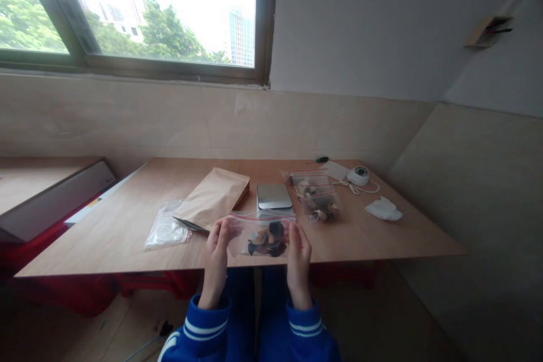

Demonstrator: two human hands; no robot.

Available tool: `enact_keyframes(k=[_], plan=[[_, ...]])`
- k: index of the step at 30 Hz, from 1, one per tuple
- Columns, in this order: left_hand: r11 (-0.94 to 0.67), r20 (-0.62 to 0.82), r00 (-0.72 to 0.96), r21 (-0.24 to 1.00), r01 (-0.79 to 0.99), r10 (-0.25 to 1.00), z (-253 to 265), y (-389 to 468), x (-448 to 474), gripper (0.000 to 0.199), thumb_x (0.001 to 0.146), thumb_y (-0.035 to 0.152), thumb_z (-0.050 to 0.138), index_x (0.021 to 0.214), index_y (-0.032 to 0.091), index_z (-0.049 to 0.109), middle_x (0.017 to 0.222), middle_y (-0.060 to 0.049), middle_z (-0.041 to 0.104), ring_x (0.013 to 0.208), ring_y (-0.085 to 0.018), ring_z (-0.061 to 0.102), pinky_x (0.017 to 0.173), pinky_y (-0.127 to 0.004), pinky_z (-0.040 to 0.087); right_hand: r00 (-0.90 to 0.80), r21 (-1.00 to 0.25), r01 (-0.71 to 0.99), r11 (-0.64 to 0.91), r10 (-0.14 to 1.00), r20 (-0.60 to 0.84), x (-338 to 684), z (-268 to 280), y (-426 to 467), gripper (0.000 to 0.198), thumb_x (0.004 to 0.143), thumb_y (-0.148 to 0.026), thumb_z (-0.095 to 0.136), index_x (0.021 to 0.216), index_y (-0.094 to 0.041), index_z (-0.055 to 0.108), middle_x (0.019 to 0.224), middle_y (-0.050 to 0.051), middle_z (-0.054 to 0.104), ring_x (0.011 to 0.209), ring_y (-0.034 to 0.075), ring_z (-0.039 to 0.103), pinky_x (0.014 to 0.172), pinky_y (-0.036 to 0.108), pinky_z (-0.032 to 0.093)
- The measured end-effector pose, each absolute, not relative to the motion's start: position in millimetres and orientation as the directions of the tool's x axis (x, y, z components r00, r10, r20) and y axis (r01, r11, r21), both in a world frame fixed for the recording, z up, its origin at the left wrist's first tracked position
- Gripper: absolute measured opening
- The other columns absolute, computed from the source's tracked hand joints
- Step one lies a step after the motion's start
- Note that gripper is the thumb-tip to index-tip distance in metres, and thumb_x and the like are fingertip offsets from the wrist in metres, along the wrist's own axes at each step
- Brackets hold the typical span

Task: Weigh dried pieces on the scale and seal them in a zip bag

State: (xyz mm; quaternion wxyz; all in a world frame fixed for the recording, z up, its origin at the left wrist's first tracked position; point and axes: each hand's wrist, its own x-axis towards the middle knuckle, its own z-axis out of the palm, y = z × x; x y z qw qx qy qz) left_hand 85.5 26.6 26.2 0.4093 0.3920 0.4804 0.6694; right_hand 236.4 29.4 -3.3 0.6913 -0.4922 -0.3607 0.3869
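Between my two hands hangs a clear zip bag (265, 240) with a red line along its top and dark and tan dried pieces inside. My left hand (218, 243) pinches its left side, and my right hand (299, 246) grips the right side. Just beyond the bag stands a small kitchen scale (274, 197) with a silver top. To the left lies a large brown paper bag (214, 195). A dark, flat, pointed object (189, 224) sticks out to the left of my left hand; its kind is unclear.
Filled zip bags (321, 203) lie right of the scale. A stack of clear plastic bags (163, 226) is at the left. Farther right are a white dome camera (358, 175) with a cable, a crumpled white cloth or paper (383, 209) and a green-handled tool (322, 159) by the wall.
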Motion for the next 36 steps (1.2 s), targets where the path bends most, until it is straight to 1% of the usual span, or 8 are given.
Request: enact_keyframes(k=[2,7,12,16,19,26,32,36], plan=[[-0.199,0.122,-0.328,0.957,-0.212,0.937,23.7,24.6,87.1,0.036,0.083,0.049,0.058,0.096,0.016,0.065,0.089,-0.005,0.069,0.086,-0.018,0.064,0.083,-0.031,0.05,0.465,-0.961,-0.189,0.203,0.88,0.094,237.4,-5.1,30.4,0.045,0.081,-0.057,0.056,0.093,-0.016,0.068,0.084,0.007,0.069,0.064,0.016,0.058,0.064,0.029,0.05],[-0.219,0.151,-0.39,0.966,-0.137,0.908,25.3,21.7,87.2,0.028,0.078,0.044,0.065,0.084,0.017,0.064,0.072,0.0,0.065,0.072,-0.015,0.06,0.072,-0.026,0.048,0.451,-0.961,-0.189,0.202,0.887,0.098,236.9,-5.4,30.3,0.041,0.078,-0.057,0.06,0.09,-0.018,0.063,0.073,0.003,0.066,0.059,0.015,0.059,0.058,0.027,0.05],[-0.249,0.17,-0.403,0.957,-0.152,0.899,20.8,21.7,82.5,0.024,0.079,0.041,0.065,0.086,0.018,0.063,0.072,0.001,0.063,0.07,-0.014,0.058,0.069,-0.024,0.047,0.403,-0.965,-0.158,0.211,0.905,0.132,235.3,0.0,26.2,0.037,0.081,-0.057,0.058,0.082,-0.02,0.06,0.067,0.0,0.063,0.055,0.013,0.057,0.054,0.025,0.049],[-0.248,0.155,-0.406,0.95,-0.188,0.901,20.9,20.8,80.0,0.023,0.078,0.04,0.066,0.083,0.017,0.062,0.069,0.001,0.063,0.067,-0.013,0.057,0.067,-0.024,0.046,0.404,-0.965,-0.127,0.231,0.9,0.163,238.4,1.8,26.5,0.035,0.082,-0.054,0.058,0.084,-0.019,0.062,0.066,0.0,0.063,0.055,0.013,0.057,0.053,0.024,0.05],[-0.229,0.138,-0.393,0.954,-0.195,0.909,22.3,19.4,78.4,0.023,0.078,0.039,0.066,0.081,0.017,0.062,0.07,0.001,0.064,0.068,-0.013,0.059,0.069,-0.025,0.047,0.403,-0.961,-0.102,0.255,0.894,0.195,243.7,1.5,26.8,0.033,0.084,-0.051,0.057,0.087,-0.019,0.064,0.067,0.0,0.064,0.056,0.013,0.058,0.054,0.024,0.05],[-0.232,0.155,-0.386,0.959,-0.162,0.909,22.6,16.8,76.2,0.021,0.079,0.038,0.065,0.08,0.017,0.063,0.068,0.001,0.064,0.066,-0.013,0.06,0.068,-0.025,0.047,0.382,-0.957,-0.025,0.289,0.888,0.258,252.2,1.5,24.5,0.029,0.085,-0.046,0.057,0.083,-0.019,0.065,0.066,0.0,0.064,0.055,0.013,0.057,0.057,0.026,0.049],[-0.248,0.188,-0.399,0.963,-0.104,0.897,23.9,15.6,78.0,0.021,0.079,0.038,0.065,0.078,0.018,0.063,0.063,0.002,0.064,0.064,-0.013,0.06,0.065,-0.023,0.047,0.397,-0.941,0.041,0.335,0.859,0.323,255.2,-0.5,25.2,0.026,0.086,-0.042,0.057,0.08,-0.018,0.065,0.075,0.004,0.068,0.074,0.018,0.063,0.074,0.031,0.05],[-0.252,0.184,-0.439,0.962,-0.101,0.879,17.4,15.7,77.3,0.023,0.077,0.039,0.067,0.082,0.018,0.065,0.068,0.001,0.065,0.063,-0.013,0.061,0.063,-0.024,0.049,0.403,-0.941,0.041,0.336,0.856,0.324,255.6,-0.7,23.8,0.026,0.085,-0.041,0.058,0.076,-0.018,0.064,0.074,0.003,0.068,0.072,0.017,0.063,0.073,0.031,0.05]])
